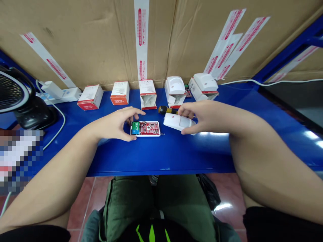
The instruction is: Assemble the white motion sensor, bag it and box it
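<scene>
My left hand (120, 121) curves around the left end of an opened detector housing (148, 135), its fingers apart and its thumb by the lower left corner. Inside the housing sit a red circuit board (153, 127) and a green-and-blue battery (135, 128). A thin piece sticks out of the housing's right end. To the right, my right hand (194, 116) grips a white detector cover (176, 121) between thumb and fingers, tilted over the blue table. Behind that cover lies a screwdriver (165, 110) with a black and yellow handle, its far part hidden by my fingers.
Several small detector boxes, such as the red and white box (91, 97), line the cardboard backing (101, 43). White covers (175, 85) rest on the two right-hand boxes, with another circuit board (188, 91) between them. A black fan (27, 101) and power strip (68, 95) stand left.
</scene>
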A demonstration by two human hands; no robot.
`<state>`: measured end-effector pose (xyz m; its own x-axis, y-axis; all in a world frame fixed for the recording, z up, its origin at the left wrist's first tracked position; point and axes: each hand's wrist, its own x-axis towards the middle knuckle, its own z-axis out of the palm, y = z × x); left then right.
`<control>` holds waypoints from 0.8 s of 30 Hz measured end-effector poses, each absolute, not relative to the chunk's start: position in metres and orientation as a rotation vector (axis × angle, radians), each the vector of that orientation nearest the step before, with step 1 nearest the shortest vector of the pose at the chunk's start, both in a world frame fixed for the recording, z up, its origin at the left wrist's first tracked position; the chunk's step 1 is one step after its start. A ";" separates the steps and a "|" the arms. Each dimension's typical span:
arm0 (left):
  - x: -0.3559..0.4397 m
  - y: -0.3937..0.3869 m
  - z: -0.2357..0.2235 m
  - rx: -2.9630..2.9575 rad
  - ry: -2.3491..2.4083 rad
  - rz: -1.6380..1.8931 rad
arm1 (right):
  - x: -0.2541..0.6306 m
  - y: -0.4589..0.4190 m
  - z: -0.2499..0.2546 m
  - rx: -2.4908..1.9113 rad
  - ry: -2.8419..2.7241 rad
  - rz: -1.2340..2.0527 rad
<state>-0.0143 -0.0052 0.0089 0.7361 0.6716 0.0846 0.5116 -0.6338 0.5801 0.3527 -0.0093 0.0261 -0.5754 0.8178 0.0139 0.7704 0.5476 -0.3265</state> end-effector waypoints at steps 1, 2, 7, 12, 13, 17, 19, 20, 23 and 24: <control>-0.013 -0.006 0.009 2.372 0.901 0.409 | 0.349 -0.011 0.030 -1.281 -2.566 0.498; -0.011 -0.007 0.008 2.344 0.901 0.422 | 0.343 -0.014 0.032 -1.198 -2.516 0.547; 0.001 -0.009 -0.003 2.324 0.858 0.545 | 0.304 -0.024 0.017 -0.931 -2.510 0.532; 0.005 -0.006 -0.012 2.423 0.787 0.618 | 0.287 -0.026 -0.004 -0.956 -2.549 0.401; 0.005 -0.005 -0.013 2.431 0.778 0.619 | 0.286 -0.026 -0.005 -0.955 -2.555 0.397; 0.007 -0.004 -0.012 2.448 0.751 0.606 | 0.286 -0.026 -0.005 -0.935 -2.566 0.438; 0.009 -0.004 -0.009 2.474 0.751 0.596 | 0.286 -0.026 -0.004 -0.929 -2.567 0.447; 0.009 -0.005 -0.008 2.489 0.753 0.589 | 0.286 -0.025 -0.005 -0.926 -2.568 0.447; 0.010 -0.007 -0.005 2.533 0.757 0.567 | 0.287 -0.025 -0.006 -0.907 -2.569 0.439; 0.010 -0.007 -0.005 2.546 0.757 0.561 | 0.287 -0.024 -0.007 -0.900 -2.568 0.436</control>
